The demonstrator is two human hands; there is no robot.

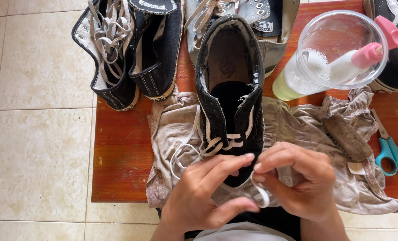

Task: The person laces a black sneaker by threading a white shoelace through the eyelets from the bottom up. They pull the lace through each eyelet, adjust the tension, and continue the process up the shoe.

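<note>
I had my left hand [208, 192] and right hand [297, 180] together at the toe of the black shoe [229, 98], which lay on a crumpled cloth [297, 129] on the red table [123, 151], fingers of both pinched narrow around its white lace [260, 194].

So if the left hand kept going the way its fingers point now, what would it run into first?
The left hand points right, toward the right hand. It would most likely meet the flat white shoelace pinched between them, then the right hand's fingertips, which look almost touching already, though depth is unclear.
</note>
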